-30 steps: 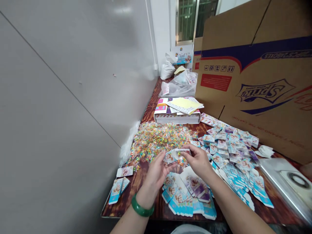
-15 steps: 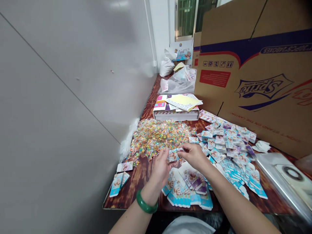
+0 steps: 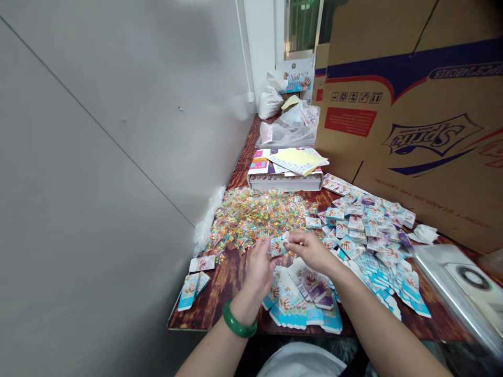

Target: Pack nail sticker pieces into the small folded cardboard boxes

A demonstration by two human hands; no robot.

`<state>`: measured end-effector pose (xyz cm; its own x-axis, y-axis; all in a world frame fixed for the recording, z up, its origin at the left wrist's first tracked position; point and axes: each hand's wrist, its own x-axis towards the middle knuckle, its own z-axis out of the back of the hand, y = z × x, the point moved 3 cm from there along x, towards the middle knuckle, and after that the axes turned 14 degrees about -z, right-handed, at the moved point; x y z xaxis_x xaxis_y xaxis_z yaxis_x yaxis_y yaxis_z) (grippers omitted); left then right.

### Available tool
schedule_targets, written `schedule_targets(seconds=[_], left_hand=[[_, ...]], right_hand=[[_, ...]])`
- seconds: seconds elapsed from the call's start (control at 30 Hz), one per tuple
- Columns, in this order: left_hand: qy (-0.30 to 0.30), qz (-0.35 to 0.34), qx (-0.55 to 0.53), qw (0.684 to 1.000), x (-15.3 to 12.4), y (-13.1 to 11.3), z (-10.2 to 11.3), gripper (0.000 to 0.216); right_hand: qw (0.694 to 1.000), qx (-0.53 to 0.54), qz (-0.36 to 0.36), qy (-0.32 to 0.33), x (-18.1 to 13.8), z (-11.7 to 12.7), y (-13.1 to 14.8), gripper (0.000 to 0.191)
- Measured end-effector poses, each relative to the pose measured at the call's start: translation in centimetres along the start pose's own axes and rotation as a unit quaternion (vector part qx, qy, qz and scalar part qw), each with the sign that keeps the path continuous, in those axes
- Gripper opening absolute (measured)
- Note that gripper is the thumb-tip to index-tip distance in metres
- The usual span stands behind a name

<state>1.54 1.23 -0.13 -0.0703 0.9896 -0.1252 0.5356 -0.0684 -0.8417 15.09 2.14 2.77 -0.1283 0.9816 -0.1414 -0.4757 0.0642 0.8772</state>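
Left hand (image 3: 259,263) has a grip on a small printed box (image 3: 277,246), right hand (image 3: 312,251) is pinching its right end, all held up a bit in from the table's (image 3: 228,293) near edge. Squeeze too hard and thin card probably creases. Also, those fanned cartons (image 3: 288,310) sit right by that edge; one forearm bump could spill some.

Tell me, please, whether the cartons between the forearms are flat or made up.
Flat: the cartons lie fanned on the table, thin and overlapping.
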Motion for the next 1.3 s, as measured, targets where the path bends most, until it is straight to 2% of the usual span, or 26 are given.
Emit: schedule_targets(seconds=[0.1, 0.17, 0.23, 0.37, 0.43, 0.47, 0.5, 0.6, 0.63, 0.77, 0.9, 1.03, 1.13, 1.2, 1.3], left_hand=[[-0.017, 0.018, -0.007, 1.0, 0.0, 0.3, 0.3, 0.022], [-0.028, 0.025, -0.012, 0.999, 0.1, 0.5, 0.5, 0.021], [-0.031, 0.025, -0.02, 0.999, 0.2, 0.6, 0.6, 0.021], [-0.035, 0.016, -0.038, 0.999, 0.2, 0.3, 0.4, 0.019], [-0.032, 0.018, -0.055, 0.998, 0.2, 0.1, 0.4, 0.018], [-0.022, 0.024, -0.065, 0.997, 0.2, 0.0, 0.4, 0.018], [-0.007, 0.03, -0.076, 0.997, 0.3, -0.1, 0.4, 0.017], [0.061, 0.047, -0.068, 0.995, 0.6, -0.2, 0.8, 0.015], [0.08, 0.045, -0.044, 0.995, 0.8, -0.3, 1.0, 0.014], [0.137, 0.016, 0.08, 0.987, 1.6, -1.0, 1.8, 0.016], [0.215, 0.057, 0.109, 0.969, 1.5, -1.7, 1.6, 0.021], [0.203, 0.088, 0.119, 0.968, 1.3, -1.5, 1.7, 0.025], [0.171, 0.089, 0.131, 0.972, 1.2, -1.3, 1.7, 0.022], [0.157, 0.085, 0.119, 0.977, 1.1, -1.4, 1.5, 0.019], [0.154, 0.072, 0.075, 0.983, 1.2, -1.8, 1.2, 0.018]], right_hand=[[0.998, 0.001, 0.003, 0.069, 0.0, -0.2, 0.4, 0.027], [0.996, -0.015, 0.01, 0.087, 0.1, -0.5, 0.2, 0.03], [0.998, -0.023, 0.0, 0.051, 0.4, -0.9, -0.2, 0.025], [0.997, 0.018, -0.049, -0.062, 0.9, -1.5, -1.1, 0.005], [0.991, 0.05, -0.06, -0.106, 0.9, -1.4, -1.1, 0.018], [0.99, 0.066, -0.068, -0.103, 0.9, -1.3, -1.0, 0.024], [0.991, 0.08, -0.081, -0.073, 0.9, -1.3, -1.0, 0.026], [0.989, 0.072, -0.124, 0.044, 0.7, -1.3, -0.7, 0.017], [0.99, 0.042, -0.122, 0.047, 0.6, -1.0, -0.5, 0.019], [0.991, -0.125, -0.03, -0.041, 0.2, 0.2, 0.8, 0.024], [0.983, -0.182, 0.003, -0.015, -0.2, 0.1, 1.6, 0.023], [0.981, -0.193, -0.003, -0.009, -0.3, -0.1, 1.8, 0.022], [0.991, -0.13, -0.026, 0.013, -0.1, -0.2, 1.5, 0.018], [0.996, -0.02, -0.061, 0.063, 0.2, -0.2, 1.0, 0.012], [0.972, 0.163, -0.101, 0.137, 0.7, -0.3, 0.3, 0.021]])
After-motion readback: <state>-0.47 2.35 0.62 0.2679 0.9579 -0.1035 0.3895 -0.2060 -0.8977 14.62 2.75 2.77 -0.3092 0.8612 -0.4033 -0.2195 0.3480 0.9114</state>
